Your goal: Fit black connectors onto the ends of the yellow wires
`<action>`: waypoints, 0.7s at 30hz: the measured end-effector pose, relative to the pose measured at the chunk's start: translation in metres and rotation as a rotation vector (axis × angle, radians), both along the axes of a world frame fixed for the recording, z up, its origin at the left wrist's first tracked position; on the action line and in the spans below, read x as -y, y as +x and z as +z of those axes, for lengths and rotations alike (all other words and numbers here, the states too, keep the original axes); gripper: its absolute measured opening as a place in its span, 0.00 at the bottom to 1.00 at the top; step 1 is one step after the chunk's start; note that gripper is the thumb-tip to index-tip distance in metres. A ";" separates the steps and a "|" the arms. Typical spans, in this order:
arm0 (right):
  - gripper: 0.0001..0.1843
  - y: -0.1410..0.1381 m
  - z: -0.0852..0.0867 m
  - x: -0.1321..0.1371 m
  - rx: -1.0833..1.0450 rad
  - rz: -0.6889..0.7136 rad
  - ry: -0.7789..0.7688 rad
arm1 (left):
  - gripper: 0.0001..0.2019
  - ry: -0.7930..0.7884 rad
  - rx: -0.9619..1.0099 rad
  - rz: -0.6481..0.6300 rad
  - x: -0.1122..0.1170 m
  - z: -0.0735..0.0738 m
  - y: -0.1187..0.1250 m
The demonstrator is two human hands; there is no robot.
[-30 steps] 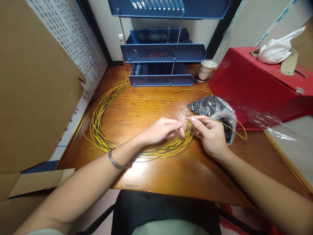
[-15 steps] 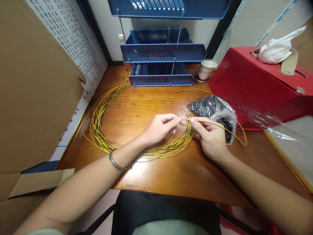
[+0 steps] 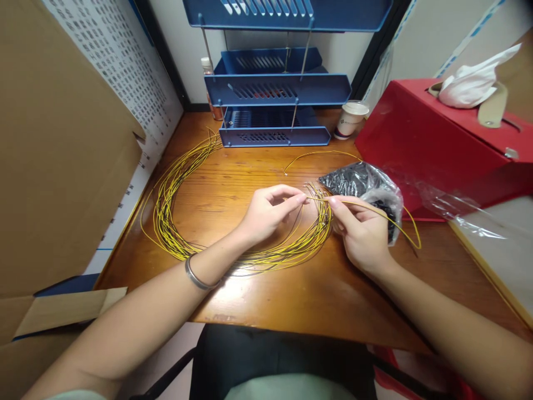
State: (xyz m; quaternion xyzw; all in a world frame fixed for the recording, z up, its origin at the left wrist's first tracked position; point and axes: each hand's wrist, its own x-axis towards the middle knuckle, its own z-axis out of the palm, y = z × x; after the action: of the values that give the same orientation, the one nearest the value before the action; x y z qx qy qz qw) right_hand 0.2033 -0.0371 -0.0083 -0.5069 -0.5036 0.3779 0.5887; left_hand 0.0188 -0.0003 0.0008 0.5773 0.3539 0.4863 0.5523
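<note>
1. Wire [image 3: 377,209], single and yellow, runs nearly level left to right above the counter [image 3: 325,289].
2. Right hand [image 3: 362,233] pinches it near its left end; the rest arcs off rightward.
3. Left hand [image 3: 266,214], grip narrowed on the tip, meets it from the left, over the coil [image 3: 287,254].

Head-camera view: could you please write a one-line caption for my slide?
Left hand and right hand pinch one yellow wire above a yellow wire coil on a wooden desk.
</note>
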 end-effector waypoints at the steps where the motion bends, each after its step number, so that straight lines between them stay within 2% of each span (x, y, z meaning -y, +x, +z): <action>1: 0.12 0.000 0.001 0.000 0.010 0.008 -0.004 | 0.13 -0.010 -0.009 -0.004 0.000 0.000 0.000; 8: 0.09 -0.005 0.008 0.003 0.107 0.123 -0.039 | 0.14 0.004 -0.023 -0.014 0.001 0.001 0.001; 15: 0.09 -0.006 0.010 0.005 0.121 0.095 -0.017 | 0.11 0.017 -0.009 -0.081 0.004 0.000 0.000; 21: 0.07 -0.007 0.013 0.006 0.170 0.044 0.036 | 0.15 -0.028 -0.039 -0.142 0.006 -0.001 0.001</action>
State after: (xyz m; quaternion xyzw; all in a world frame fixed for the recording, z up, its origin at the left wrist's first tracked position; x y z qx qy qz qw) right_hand 0.1961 -0.0427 0.0051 -0.5151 -0.5697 0.3372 0.5444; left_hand 0.0201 -0.0063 -0.0003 0.6024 0.3296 0.4296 0.5864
